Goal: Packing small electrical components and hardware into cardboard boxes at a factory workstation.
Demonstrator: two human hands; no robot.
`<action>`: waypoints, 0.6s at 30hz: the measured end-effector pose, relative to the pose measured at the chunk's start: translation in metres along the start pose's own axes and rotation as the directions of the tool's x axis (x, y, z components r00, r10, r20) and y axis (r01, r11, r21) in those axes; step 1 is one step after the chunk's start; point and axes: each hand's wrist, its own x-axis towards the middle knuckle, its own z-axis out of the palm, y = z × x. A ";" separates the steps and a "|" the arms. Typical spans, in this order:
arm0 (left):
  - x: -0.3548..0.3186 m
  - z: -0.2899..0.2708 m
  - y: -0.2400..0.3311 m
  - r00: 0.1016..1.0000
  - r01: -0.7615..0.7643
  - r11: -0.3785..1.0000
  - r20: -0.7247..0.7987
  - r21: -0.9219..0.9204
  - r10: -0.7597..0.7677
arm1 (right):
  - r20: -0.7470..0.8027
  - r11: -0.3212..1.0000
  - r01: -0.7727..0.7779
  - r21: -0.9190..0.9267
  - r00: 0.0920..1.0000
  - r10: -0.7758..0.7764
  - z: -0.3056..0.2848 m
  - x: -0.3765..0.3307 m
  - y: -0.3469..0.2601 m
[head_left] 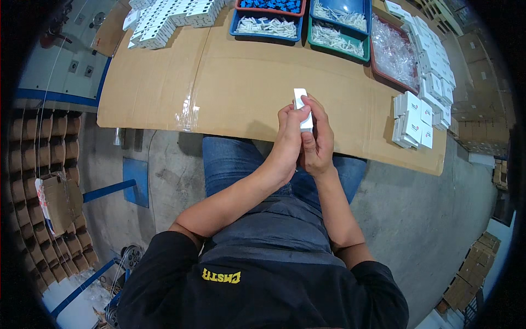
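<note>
A small white box is held between both hands, just above the near edge of the table. The left hand is closed around the lower part of the box, with the thumb pressed on its front. The right hand is closed on the other side, and its fingers are curled over the box. The box is stood up on end, so its long side is pointed away from the body, and its top is poked out above the fingers. Both hands are equally near to it. Just to the right, a pile of white boxes is stacked on the table. Farther back, trays of small white parts and a tray of clear bags are lined up.
</note>
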 end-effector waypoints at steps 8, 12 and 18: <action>-0.007 0.006 0.007 0.999 -0.026 0.999 0.020 -0.034 0.027 | 0.016 0.995 0.085 -0.059 0.996 -0.084 0.000 0.003 -0.002; -0.009 0.008 0.009 1.000 -0.017 0.998 0.011 -0.053 0.018 | 0.010 0.991 0.102 -0.085 0.995 -0.101 0.003 0.002 -0.003; -0.007 0.010 0.007 0.999 -0.043 0.999 -0.010 -0.034 0.043 | 0.001 0.990 0.091 -0.106 0.996 -0.091 0.004 0.000 -0.003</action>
